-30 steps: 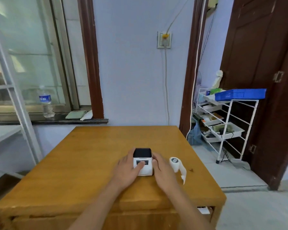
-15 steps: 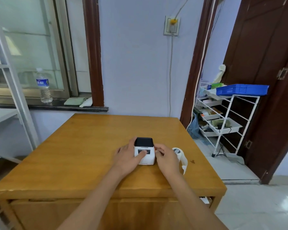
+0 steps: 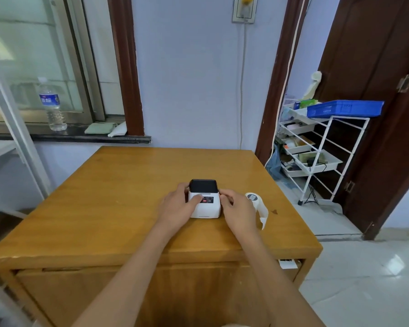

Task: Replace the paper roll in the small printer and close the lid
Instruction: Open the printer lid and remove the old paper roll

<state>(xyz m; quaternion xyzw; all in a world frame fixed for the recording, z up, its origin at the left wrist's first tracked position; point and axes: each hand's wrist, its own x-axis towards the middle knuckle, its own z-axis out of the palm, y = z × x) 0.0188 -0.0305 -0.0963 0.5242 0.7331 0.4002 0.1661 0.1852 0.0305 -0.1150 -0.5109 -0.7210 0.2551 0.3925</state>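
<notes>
On the near half of the orange-brown wooden table (image 3: 109, 208), the left hand (image 3: 175, 210) cups the left side of the small white printer with a black lid (image 3: 204, 199), thumb pressed on its front panel, while the right hand (image 3: 240, 212) curls against its right side, fingers bent. Just right of that hand stands a white paper roll (image 3: 254, 199) with a loose strip trailing toward the near edge. Beyond the table are a pale lilac wall (image 3: 189, 79), a clear plastic water bottle (image 3: 52, 107) on the dark window sill (image 3: 69, 137) at far left, and a white wire rack (image 3: 321, 152) carrying a blue plastic tray (image 3: 345, 108) before a dark brown door (image 3: 383, 90) at right.
</notes>
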